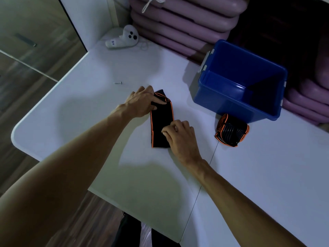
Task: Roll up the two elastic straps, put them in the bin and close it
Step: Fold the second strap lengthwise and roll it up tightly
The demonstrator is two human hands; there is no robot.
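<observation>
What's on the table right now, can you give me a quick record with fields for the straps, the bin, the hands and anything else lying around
strap being worked: black with orange edging, lying flat on the white table, far end partly folded or rolled
left hand: pressing on that strap's far end
right hand: pinching its near part
second strap: already rolled, on the table just in front of the bin
bin: blue, open, looks empty, no lid in view
other items: white controller at the far edge; small screw
</observation>
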